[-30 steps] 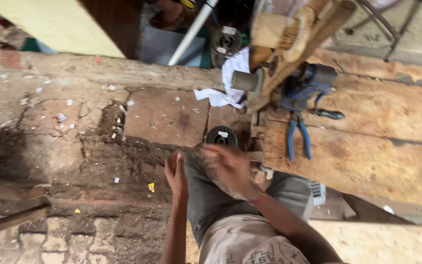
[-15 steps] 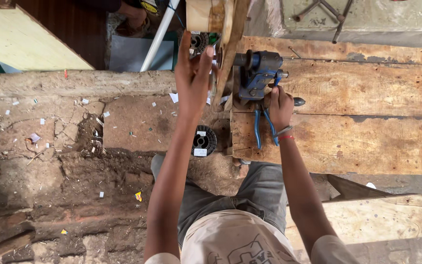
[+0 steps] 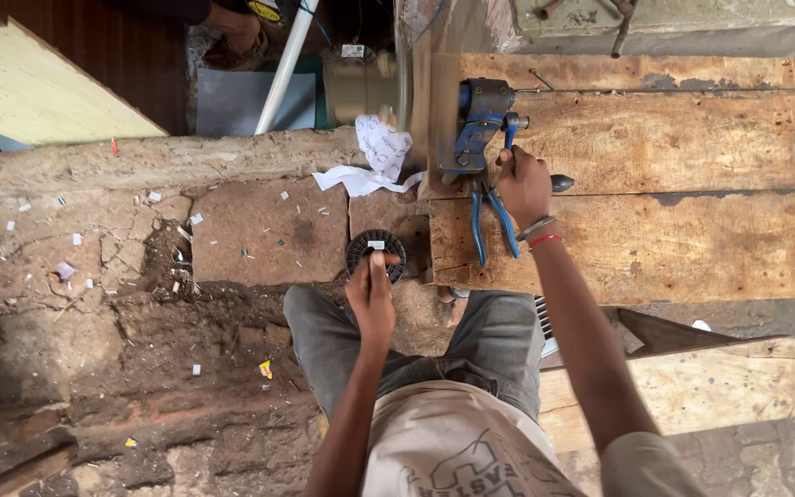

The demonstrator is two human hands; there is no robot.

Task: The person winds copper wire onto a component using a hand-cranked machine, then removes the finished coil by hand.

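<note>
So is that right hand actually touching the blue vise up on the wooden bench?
Touching. The head view shows the right hand with its fingers closed around the handle of the blue vise, no gap between them, on the wooden bench.

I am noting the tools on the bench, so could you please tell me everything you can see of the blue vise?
The blue vise looks like painted metal, worn and dusty. It stands at the left edge of the wooden bench, seen from above. A bar handle sticks out on its right side, and the right hand rests at that handle. Blue-handled pliers lie just below it. White crumpled paper lies to its left.
</note>
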